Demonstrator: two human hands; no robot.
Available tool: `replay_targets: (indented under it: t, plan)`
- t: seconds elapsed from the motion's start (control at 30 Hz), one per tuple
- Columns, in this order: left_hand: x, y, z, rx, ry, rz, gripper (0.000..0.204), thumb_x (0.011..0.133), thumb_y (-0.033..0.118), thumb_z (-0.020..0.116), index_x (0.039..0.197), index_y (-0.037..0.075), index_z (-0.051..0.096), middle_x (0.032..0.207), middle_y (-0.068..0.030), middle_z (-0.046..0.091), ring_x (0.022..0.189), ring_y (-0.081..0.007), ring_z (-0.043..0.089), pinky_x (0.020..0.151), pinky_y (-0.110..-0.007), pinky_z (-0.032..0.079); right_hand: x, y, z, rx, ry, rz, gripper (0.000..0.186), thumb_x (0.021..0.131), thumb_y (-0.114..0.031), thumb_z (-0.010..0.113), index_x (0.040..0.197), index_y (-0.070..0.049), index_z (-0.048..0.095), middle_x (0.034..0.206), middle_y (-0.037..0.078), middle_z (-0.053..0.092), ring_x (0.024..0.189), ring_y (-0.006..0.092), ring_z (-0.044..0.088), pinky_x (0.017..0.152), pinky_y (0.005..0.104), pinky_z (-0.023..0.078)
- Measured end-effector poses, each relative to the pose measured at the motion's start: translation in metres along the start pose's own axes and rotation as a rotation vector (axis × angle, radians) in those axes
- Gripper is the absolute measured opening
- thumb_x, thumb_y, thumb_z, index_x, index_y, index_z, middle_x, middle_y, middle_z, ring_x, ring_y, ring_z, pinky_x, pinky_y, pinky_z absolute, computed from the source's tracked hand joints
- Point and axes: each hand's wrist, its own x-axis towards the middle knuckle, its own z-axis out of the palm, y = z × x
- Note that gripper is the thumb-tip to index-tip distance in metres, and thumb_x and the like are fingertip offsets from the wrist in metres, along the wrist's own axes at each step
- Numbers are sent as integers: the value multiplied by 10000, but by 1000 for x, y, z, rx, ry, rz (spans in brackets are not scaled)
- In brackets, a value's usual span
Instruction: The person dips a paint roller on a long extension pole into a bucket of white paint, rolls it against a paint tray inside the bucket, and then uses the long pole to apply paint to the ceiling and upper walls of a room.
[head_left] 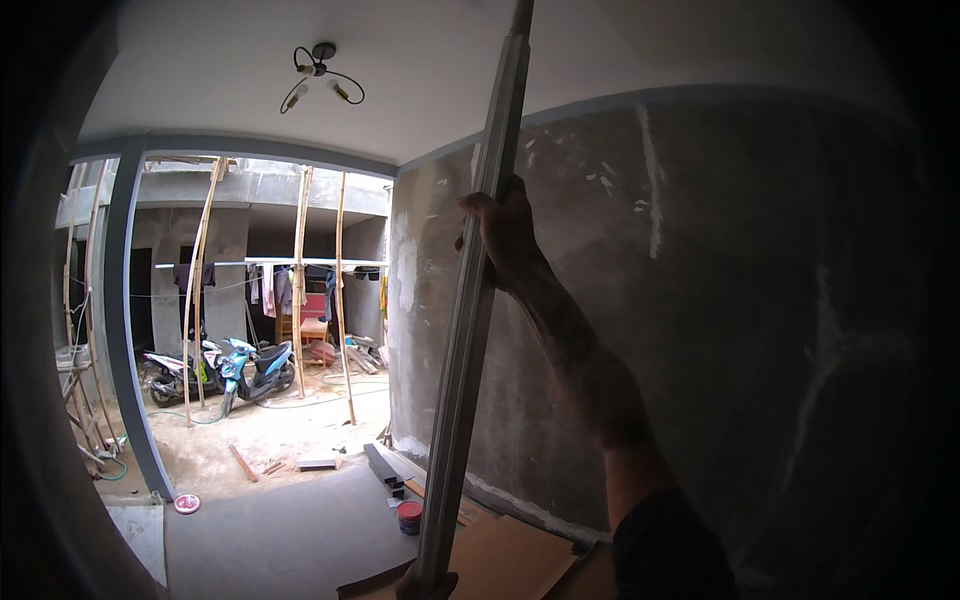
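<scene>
A long grey ribbed pole (462,370) slants up through the middle of the view, with a thinner section at its top that runs out of the upper edge. My right hand (508,232) is raised and wrapped round the pole's upper half, the forearm stretching up from the lower right. Low at the bottom edge, my left hand (427,583) closes round the pole's lower part; only some of its fingers show. What either end of the pole touches is out of view.
Brown cardboard sheets (510,560), a red bucket (409,517) and dark bars (383,468) lie near the rough grey wall (700,300). A ceiling lamp (321,68) hangs ahead. Beyond the grey doorpost (133,320) stand motorbikes (250,370) and bamboo poles (300,260).
</scene>
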Motion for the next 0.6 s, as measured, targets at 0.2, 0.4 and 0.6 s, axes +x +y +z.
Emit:
replay_targets:
  t: [0.2, 0.4, 0.6]
  plan:
    - [23, 12, 71, -248, -26, -85, 146, 834, 174, 676, 818, 42, 615, 672, -24, 564, 607, -131, 506, 496, -342, 380, 29, 30, -82, 13, 15, -6, 406, 779, -85, 591, 1084, 13, 342, 827, 144, 483, 498, 224, 542, 419, 361, 489]
    - [73, -7, 185, -30, -38, -94, 206, 801, 224, 717, 829, 39, 631, 714, -45, 602, 635, -145, 535, 520, -360, 407, 57, 61, -182, -7, 43, 57, 380, 784, -110, 587, 1064, -7, 351, 839, 133, 472, 494, 217, 536, 417, 356, 469]
    - [64, 99, 270, -150, -69, -86, 310, 743, 267, 711, 871, 5, 606, 671, -68, 595, 592, -154, 575, 525, -341, 456, 79, 81, -299, -44, 95, 82, 302, 792, -105, 568, 1000, -10, 372, 839, 130, 464, 502, 217, 537, 420, 368, 468]
